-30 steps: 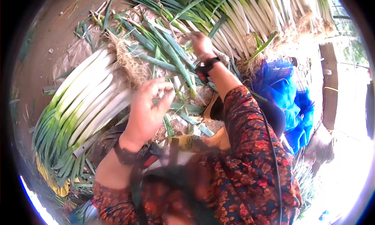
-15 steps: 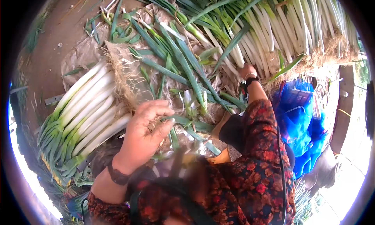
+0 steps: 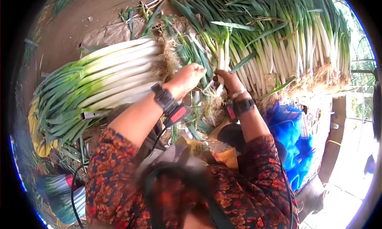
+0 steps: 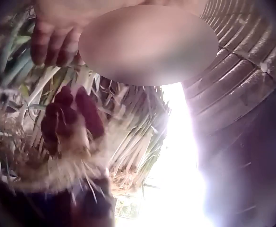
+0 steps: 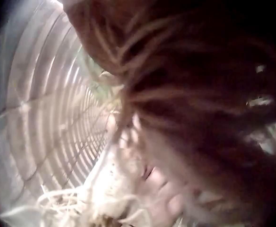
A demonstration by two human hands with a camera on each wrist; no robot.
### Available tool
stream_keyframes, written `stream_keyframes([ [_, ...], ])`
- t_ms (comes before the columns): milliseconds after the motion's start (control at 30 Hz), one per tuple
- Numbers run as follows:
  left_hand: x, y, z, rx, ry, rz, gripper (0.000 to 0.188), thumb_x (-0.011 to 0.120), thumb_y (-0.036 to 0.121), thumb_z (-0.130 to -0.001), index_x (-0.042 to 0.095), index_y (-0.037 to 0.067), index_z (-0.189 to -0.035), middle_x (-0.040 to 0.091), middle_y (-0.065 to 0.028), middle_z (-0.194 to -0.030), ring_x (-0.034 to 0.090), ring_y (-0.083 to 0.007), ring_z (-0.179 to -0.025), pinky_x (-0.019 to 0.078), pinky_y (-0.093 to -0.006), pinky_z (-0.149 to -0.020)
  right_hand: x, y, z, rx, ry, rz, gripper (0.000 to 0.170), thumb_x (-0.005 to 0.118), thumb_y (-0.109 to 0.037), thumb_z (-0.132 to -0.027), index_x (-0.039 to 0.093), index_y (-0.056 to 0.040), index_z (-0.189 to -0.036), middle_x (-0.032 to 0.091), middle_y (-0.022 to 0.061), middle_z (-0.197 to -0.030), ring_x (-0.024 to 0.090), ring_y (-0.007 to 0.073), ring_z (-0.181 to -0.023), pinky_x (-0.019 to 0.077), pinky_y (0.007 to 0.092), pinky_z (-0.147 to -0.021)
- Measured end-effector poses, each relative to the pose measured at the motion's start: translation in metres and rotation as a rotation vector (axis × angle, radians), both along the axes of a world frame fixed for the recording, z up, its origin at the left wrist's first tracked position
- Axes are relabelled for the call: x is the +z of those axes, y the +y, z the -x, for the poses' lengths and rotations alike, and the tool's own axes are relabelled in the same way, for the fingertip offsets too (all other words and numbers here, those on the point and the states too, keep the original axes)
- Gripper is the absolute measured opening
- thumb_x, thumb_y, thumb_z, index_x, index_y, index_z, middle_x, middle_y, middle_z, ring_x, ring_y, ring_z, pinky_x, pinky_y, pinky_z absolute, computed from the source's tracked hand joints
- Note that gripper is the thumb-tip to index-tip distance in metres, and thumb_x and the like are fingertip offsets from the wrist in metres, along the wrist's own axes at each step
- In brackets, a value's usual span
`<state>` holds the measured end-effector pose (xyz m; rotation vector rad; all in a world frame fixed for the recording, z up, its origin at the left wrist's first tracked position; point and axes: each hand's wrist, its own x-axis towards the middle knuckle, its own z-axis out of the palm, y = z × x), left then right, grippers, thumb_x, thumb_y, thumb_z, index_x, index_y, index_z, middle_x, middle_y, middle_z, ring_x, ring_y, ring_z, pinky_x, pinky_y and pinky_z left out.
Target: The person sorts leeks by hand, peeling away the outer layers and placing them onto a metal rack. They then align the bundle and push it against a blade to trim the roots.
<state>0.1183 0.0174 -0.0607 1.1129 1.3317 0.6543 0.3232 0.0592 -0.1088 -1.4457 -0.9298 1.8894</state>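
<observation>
In the head view my right hand point(image 3: 230, 83) grips a couple of leeks point(image 3: 221, 56) by their white stems. Their green tops point away from me and the shaggy roots point(image 3: 213, 105) hang below the hand. My left hand point(image 3: 187, 79) is beside these stems, its fingers bent and its fingertips close to the right hand. I cannot tell whether it pinches part of a leek. The left wrist view shows its fingers point(image 4: 55, 45) pointing down above the right hand point(image 4: 69, 116). Leek roots point(image 5: 62, 203) show at the bottom of the dark right wrist view.
A neat row of leeks point(image 3: 123, 70) lies at left, roots toward the middle. A larger heap point(image 3: 278, 42) spreads across the back right. Loose leaves and trimmings point(image 3: 191, 50) litter the ground between them. Blue bags point(image 3: 288, 137) stand at right, and a yellow cloth point(image 3: 36, 129) is at far left.
My right hand first reached to the heap's near edge, then came back toward the middle with leeks in its grip. The left hand moved forward and right to meet it.
</observation>
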Motion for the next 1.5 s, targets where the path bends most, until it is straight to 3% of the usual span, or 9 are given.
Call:
stream_keyframes([
  [233,0.037,0.005,-0.01,0.238,-0.449,0.233,0.056,0.057,0.055,-0.09,0.061,0.002,-0.107,0.064,-0.0077,-0.095,0.057,-0.0111,-0.072,0.0524,-0.0272,-0.071,0.078,-0.148,0.01,0.21,-0.401,-0.414,0.021,0.059,-0.015,-0.092,0.055,0.0004,-0.105,0.057,0.0033,-0.07,0.055,0.0113,-0.055,0.044,0.0264,-0.046],
  [267,0.03,0.009,-0.007,0.176,-0.609,0.174,0.062,0.065,0.058,-0.083,0.06,0.001,-0.106,0.065,-0.0114,-0.092,0.064,-0.022,-0.082,0.0508,-0.0431,-0.079,0.095,-0.164,0.019,0.275,-0.583,-0.42,0.027,0.06,-0.015,-0.091,0.051,0.0034,-0.108,0.057,0.0043,-0.069,0.056,0.0109,-0.058,0.0448,0.0278,-0.049],
  [300,0.031,0.01,-0.007,0.248,-0.648,0.213,0.056,0.072,0.052,-0.08,0.061,0.0,-0.099,0.064,-0.013,-0.092,0.065,-0.0223,-0.083,0.0525,-0.042,-0.078,0.11,-0.175,0.026,0.342,-0.736,-0.379,0.047,0.059,-0.025,-0.087,0.042,0.0059,-0.119,0.064,0.0228,-0.079,0.066,0.0357,-0.07,0.0524,0.0429,-0.059],
  [467,0.021,0.005,-0.002,0.412,-0.646,0.195,0.039,0.075,0.034,-0.081,0.057,0.003,-0.095,0.055,-0.0079,-0.078,0.058,-0.0211,-0.066,0.0539,-0.0379,-0.059,0.095,-0.203,0.034,0.46,-1.115,-0.77,0.065,0.062,-0.026,-0.086,0.028,0.003,-0.133,0.057,0.0279,-0.099,0.062,0.0449,-0.075,0.0527,0.0487,-0.061],
  [667,0.023,-0.005,0.012,0.549,-0.78,0.178,0.032,0.062,0.035,-0.091,0.056,0.006,-0.103,0.058,-0.0085,-0.083,0.059,-0.0236,-0.071,0.054,-0.0422,-0.065,0.066,-0.213,0.043,0.391,-0.867,-1.055,0.076,0.067,-0.029,-0.084,0.025,0.0007,-0.14,0.054,0.0249,-0.107,0.06,0.0398,-0.087,0.0516,0.0453,-0.074],
  [833,0.049,-0.01,0.038,0.219,-1.081,-0.054,0.031,0.061,0.033,-0.093,0.057,0.008,-0.11,0.061,-0.0077,-0.085,0.06,-0.0207,-0.074,0.0537,-0.038,-0.066,0.056,-0.215,0.041,0.208,-0.256,-0.488,0.039,0.055,-0.03,-0.096,0.052,-0.0001,-0.121,0.061,0.012,-0.105,0.059,0.0214,-0.09,0.0465,0.0349,-0.081],
  [933,0.059,-0.016,0.043,0.181,-0.993,-0.116,0.034,0.062,0.036,-0.092,0.059,0.007,-0.109,0.061,-0.0054,-0.081,0.059,-0.0166,-0.068,0.0509,-0.0333,-0.059,0.074,-0.185,0.038,0.363,-0.491,-0.334,0.036,0.053,-0.033,-0.097,0.06,-0.0005,-0.111,0.064,0.0104,-0.091,0.06,0.0188,-0.08,0.0479,0.0334,-0.074],
  [1100,0.057,-0.028,0.037,0.107,-0.168,-0.419,0.03,0.059,0.032,-0.094,0.066,0.003,-0.092,0.063,-0.0065,-0.073,0.06,-0.0138,-0.064,0.0483,-0.0296,-0.057,0.141,-0.076,0.075,-0.058,-0.709,-1.252,0.011,0.06,-0.016,-0.091,0.063,-0.0048,-0.091,0.061,0.0136,-0.075,0.059,0.0256,-0.067,0.0465,0.0385,-0.06],
  [1500,0.051,-0.039,0.023,0.163,-0.465,-0.219,0.013,0.059,0.016,-0.091,0.056,0.004,-0.095,0.057,-0.005,-0.075,0.055,-0.0145,-0.057,0.0438,-0.0294,-0.05,0.162,0.005,0.131,-0.06,-0.58,-1.003,0.027,0.068,-0.022,-0.082,0.059,0.0032,-0.089,0.065,0.0101,-0.081,0.063,0.0221,-0.071,0.0498,0.0325,-0.067],
])
